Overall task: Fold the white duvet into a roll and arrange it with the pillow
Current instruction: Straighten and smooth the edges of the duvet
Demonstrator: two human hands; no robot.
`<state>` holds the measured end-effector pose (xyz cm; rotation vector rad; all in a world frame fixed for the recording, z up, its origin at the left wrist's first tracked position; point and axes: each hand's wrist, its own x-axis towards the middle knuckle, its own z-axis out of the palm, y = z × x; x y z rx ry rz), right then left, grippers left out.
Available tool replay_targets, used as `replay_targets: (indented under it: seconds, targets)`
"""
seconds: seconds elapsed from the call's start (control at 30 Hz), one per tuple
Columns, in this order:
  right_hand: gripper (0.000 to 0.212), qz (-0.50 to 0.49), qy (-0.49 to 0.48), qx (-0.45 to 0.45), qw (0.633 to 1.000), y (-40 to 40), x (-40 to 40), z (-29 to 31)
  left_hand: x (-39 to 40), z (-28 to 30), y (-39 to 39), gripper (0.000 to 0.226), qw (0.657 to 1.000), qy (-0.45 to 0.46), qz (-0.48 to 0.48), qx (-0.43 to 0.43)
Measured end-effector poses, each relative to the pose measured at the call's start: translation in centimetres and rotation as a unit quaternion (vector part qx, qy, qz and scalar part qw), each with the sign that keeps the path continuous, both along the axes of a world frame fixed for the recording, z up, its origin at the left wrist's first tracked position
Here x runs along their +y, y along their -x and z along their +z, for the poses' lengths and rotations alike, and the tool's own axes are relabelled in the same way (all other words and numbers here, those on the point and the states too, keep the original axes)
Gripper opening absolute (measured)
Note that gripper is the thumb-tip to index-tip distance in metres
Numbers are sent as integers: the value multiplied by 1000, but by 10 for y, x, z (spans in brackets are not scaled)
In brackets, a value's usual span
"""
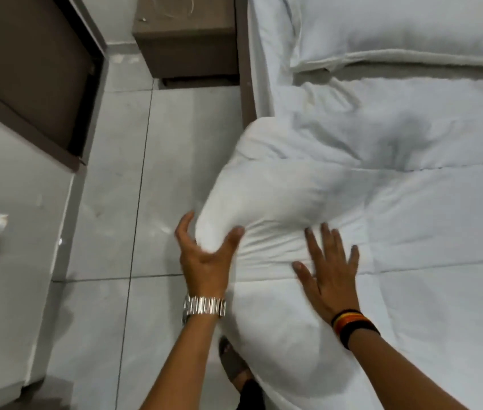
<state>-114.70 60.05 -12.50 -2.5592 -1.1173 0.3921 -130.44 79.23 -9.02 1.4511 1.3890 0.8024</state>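
The white duvet (397,202) lies across the bed, and its left edge bulges out over the bed's side as a thick fold. My left hand (207,255), with a silver watch on the wrist, grips the end of that bulging fold between thumb and fingers. Flat on the duvet just to the right rests my right hand (329,273), fingers spread, with a striped band on the wrist. A white pillow (397,28) lies at the head of the bed, top right, apart from both hands.
A brown bedside cabinet (187,37) stands at the top, against the bed frame (247,84). Grey floor tiles (134,202) fill the gap on the left. A brown-framed door or panel (27,69) sits at the upper left. A sandalled foot (234,365) shows below the duvet.
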Motion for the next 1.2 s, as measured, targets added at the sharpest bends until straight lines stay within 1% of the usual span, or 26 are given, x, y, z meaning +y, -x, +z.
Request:
replay_targets:
  seconds: [0.03,0.1,0.13,0.17,0.23,0.3,0.4,0.47,0.57,0.67,0.7,0.73,0.8,0.83,0.87,0.9,0.93,1.03,1.1,1.13,1.17,1.2]
  targets:
    - [77,9,61,21,998,1,3,1,-2,2,12,106,999,8,-16,28]
    - [80,11,164,60,985,5,7,8,-9,3,28,125,990,92,-70,86]
    - [80,2,178,77,981,4,11,13,-7,0,31,133,981,125,-97,112]
    - [79,-17,168,91,982,3,16,20,1,-2,30,137,974,133,-123,137]
    - [78,-59,125,88,987,-6,23,34,26,1,13,132,969,81,-158,174]
    - [77,-88,107,75,987,-24,32,45,58,10,-24,121,963,23,-198,182]
    - [78,-131,105,66,984,-52,45,46,106,12,-102,115,933,-20,-308,184]
    - [78,-171,103,62,978,-75,56,32,135,4,-166,121,911,-5,-372,180]
    - [80,-224,125,54,965,-92,70,-2,163,-21,-246,140,879,9,-441,181]
    - [77,-251,167,9,953,-94,87,-32,174,-45,-294,151,840,-33,-507,189]
    - [76,-263,166,-5,950,-94,94,-34,174,-48,-299,149,830,-59,-520,193]
    - [76,-279,160,-7,947,-94,101,-36,174,-50,-301,142,814,-75,-541,200]
    - [74,-303,140,-3,943,-92,110,-37,180,-54,-300,118,784,-90,-576,212]
    - [74,-307,129,-11,943,-87,111,-38,187,-55,-298,108,782,-98,-578,210]
    - [74,-308,124,-29,943,-83,110,-40,196,-56,-296,104,791,-99,-568,206]
    - [73,-310,123,-29,942,-81,107,-41,203,-58,-299,104,798,-84,-560,208]
    - [73,-311,124,-14,942,-79,104,-40,209,-60,-300,108,798,-66,-557,221]
    - [75,-327,123,10,937,-68,102,-38,213,-64,-303,114,774,-66,-572,262]
    - [74,-383,114,22,916,-49,93,-33,209,-63,-300,111,774,-61,-574,258]
    - [74,-429,107,24,897,-29,85,-29,209,-62,-295,111,780,-53,-574,243]
    - [74,-487,97,27,867,-4,75,-27,210,-63,-289,112,788,-38,-572,226]
    - [76,-552,90,39,828,23,63,-26,215,-62,-282,116,795,-18,-565,218]
